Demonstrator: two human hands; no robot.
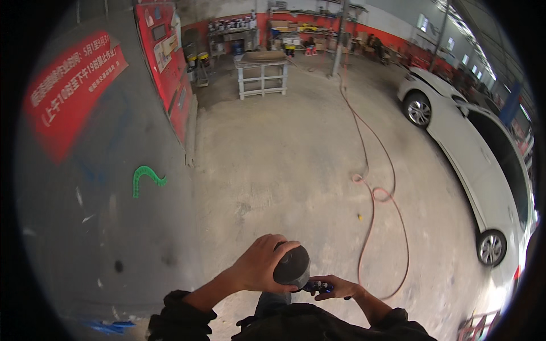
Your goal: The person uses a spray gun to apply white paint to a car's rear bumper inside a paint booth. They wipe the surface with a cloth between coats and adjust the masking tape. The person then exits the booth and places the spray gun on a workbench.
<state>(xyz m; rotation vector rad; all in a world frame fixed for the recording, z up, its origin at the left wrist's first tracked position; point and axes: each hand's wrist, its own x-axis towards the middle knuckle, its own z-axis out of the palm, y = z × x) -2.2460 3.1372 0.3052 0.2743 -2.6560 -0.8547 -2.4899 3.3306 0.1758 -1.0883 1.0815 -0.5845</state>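
In front of my body, at the lower middle of the head view, my left hand (259,264) is wrapped round a dark, round cup (296,266). Just right of it, my right hand (343,287) grips a small blue and black tool with shiny knobs (319,285), which looks like a spray gun. Cup and tool meet between my hands and seem joined, though the join is partly covered. The lower part of the tool is hidden behind my fingers.
A grey wall (114,227) with a red banner (79,91) runs along my left. A reddish hose (402,227) lies looped on the concrete floor (273,170). To the right stands a white car (472,148). A pale workbench (263,79) and loaded shelves (296,28) are farther off.
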